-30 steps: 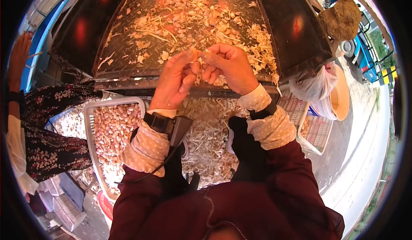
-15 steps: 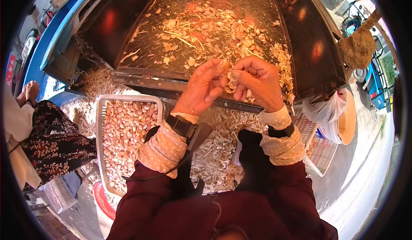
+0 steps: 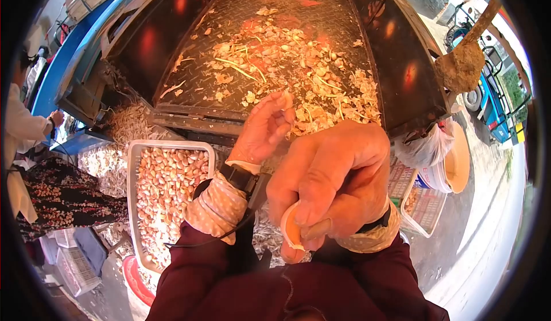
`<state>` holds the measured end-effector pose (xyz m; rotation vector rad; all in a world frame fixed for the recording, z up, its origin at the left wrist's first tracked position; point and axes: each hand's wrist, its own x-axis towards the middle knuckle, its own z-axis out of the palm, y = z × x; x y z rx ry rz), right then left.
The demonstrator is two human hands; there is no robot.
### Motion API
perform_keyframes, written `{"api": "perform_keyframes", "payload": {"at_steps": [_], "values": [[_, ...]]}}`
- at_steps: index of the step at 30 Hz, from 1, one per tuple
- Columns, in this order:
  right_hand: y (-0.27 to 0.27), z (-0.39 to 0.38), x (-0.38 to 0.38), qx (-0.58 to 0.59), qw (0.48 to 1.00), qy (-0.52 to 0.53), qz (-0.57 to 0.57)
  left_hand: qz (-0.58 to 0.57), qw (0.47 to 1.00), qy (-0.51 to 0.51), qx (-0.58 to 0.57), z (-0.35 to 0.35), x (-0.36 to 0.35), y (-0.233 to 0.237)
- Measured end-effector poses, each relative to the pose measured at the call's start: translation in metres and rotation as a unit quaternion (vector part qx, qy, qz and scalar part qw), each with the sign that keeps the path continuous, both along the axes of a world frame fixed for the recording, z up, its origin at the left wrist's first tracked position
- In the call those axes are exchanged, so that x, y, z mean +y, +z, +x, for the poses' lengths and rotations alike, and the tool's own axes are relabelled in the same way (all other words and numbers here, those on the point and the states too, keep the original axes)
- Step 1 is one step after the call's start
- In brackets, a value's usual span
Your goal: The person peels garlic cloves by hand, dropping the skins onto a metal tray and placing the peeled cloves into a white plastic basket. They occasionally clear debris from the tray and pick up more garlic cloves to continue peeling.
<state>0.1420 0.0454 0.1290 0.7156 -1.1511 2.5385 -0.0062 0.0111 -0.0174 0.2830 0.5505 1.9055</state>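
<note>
Close to the camera, my right hand [image 3: 338,177] is closed, pinching a pale garlic clove [image 3: 293,227] between thumb and fingers. Farther away, my left hand [image 3: 265,127] hangs over the front edge of the dark metal bed [image 3: 198,115] with fingers curled and tips together. Something pale shows at those fingertips, too small to name. Loose garlic cloves, papery skins and stalks [image 3: 298,57] lie scattered across the bed's patterned floor. Left of my left hand stands a white plastic crate [image 3: 133,189] full of garlic cloves [image 3: 169,189].
Dry peelings [image 3: 135,117] cover the ground under the bed's edge. At the left is another person in a floral skirt [image 3: 74,197]. A red basin [image 3: 138,281] sits below the crate. To the right are a bucket [image 3: 433,177], a plastic bag [image 3: 427,146] and more crates [image 3: 425,212].
My right hand has moved away from my left, down and much nearer the camera, with the garlic clove now visible in it. My left hand stays near its place. The person's hand at left has shifted.
</note>
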Motion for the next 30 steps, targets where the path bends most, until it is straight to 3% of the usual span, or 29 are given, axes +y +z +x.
{"api": "perform_keyframes", "payload": {"at_steps": [4, 6, 7, 9, 10, 12, 13, 15, 18, 22, 24, 30], "values": [[0.018, 0.010, -0.007, 0.072, 0.994, -0.075, 0.032, -0.047, 0.998, 0.021, 0.030, 0.001, -0.004, 0.012], [0.036, 0.024, -0.011, 0.098, 0.976, -0.120, 0.155, -0.059, 0.997, 0.016, 0.037, 0.000, -0.007, 0.014], [0.042, 0.028, -0.023, 0.096, 0.975, -0.121, 0.158, -0.056, 0.998, 0.014, 0.035, -0.002, -0.007, 0.011], [0.046, 0.028, -0.053, 0.113, 0.975, -0.144, -0.128, -0.042, 0.998, 0.010, 0.053, -0.007, -0.006, 0.003], [0.042, 0.023, -0.056, 0.109, 0.976, -0.143, -0.123, -0.037, 0.998, 0.011, 0.049, -0.008, -0.005, 0.003], [0.030, 0.017, -0.057, 0.255, 0.950, -0.142, -0.113, -0.049, 0.997, 0.018, 0.059, -0.008, -0.006, 0.001], [0.031, 0.019, -0.054, 0.246, 0.952, -0.143, -0.111, -0.061, 0.996, 0.021, 0.063, -0.009, -0.006, 0.000], [0.038, 0.020, -0.045, 0.202, 0.977, -0.009, -0.062, -0.055, 0.997, 0.019, 0.059, -0.011, -0.006, -0.003], [0.034, 0.037, -0.053, 0.114, 0.989, 0.008, -0.094, -0.063, 0.996, 0.023, 0.058, -0.012, -0.007, 0.000], [0.028, 0.018, -0.037, 0.199, 0.974, 0.088, -0.055, -0.044, 0.997, 0.001, 0.058, -0.012, -0.011, 0.000], [0.030, 0.012, -0.028, 0.182, 0.945, 0.266, -0.063, -0.035, 0.998, -0.009, 0.051, -0.013, -0.012, 0.003], [0.006, 0.012, -0.063, 0.195, 0.966, 0.078, -0.149, -0.028, 0.997, -0.008, 0.072, -0.013, -0.015, 0.006]]}}
